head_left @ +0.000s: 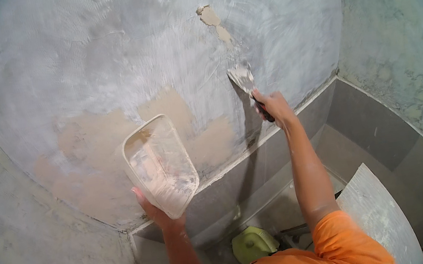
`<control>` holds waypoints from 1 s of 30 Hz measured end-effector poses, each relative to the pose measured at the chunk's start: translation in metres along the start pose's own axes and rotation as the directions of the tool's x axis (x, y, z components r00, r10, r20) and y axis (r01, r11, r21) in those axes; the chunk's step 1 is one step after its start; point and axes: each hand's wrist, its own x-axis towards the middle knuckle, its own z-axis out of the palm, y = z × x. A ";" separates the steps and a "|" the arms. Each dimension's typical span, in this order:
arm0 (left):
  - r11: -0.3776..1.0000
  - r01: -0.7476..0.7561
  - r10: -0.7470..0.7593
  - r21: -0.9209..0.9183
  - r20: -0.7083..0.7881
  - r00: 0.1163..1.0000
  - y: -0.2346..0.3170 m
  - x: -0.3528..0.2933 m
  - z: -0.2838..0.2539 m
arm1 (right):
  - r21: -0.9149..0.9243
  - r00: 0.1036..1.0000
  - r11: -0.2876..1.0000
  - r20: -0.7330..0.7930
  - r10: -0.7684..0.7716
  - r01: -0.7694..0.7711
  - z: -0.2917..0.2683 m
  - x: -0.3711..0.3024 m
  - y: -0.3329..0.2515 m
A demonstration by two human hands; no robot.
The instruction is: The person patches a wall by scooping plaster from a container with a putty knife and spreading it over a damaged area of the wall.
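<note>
My right hand (274, 108) is closed round the dark handle of a putty knife (242, 78). Its blade, smeared with pale filler, is at the grey wall (283, 28); whether it touches I cannot tell. Above the blade, a beige patch of filler (210, 16) sticks to the wall. My left hand (161, 213) grips a translucent plastic tub (162, 166) at its lower left side. The tub is tilted, its mouth facing me, and pale filler residue coats its inner walls. Behind it, broad beige patches (92, 136) cover the lower wall.
Grey tiles (370, 130) line the lower walls below a light ledge (257, 147). Under me lies a yellow-green object (253, 243), possibly a container, beside dark items I cannot make out. At my lower right stands a pale, dusty board (378, 205). Side walls close in left and right.
</note>
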 end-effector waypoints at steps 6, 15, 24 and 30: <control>0.999 0.039 -0.038 0.024 -0.074 0.997 -0.006 0.001 0.032 | 0.041 0.985 0.985 -0.066 -0.162 0.165 -0.005 -0.034 -0.041; 0.992 0.124 -0.123 0.021 -0.067 0.990 -0.016 0.007 0.025 | 0.112 0.980 0.982 0.110 -0.166 0.154 0.071 -0.010 -0.166; 0.870 -0.103 0.157 0.483 -0.072 0.985 -0.020 0.000 -0.033 | -0.078 0.974 0.974 0.062 0.217 -0.212 0.021 -0.017 -0.046; 0.989 -0.024 0.026 0.144 -0.017 1.000 -0.018 0.007 -0.015 | 0.038 0.982 0.982 -0.019 0.186 -0.185 0.022 -0.063 0.029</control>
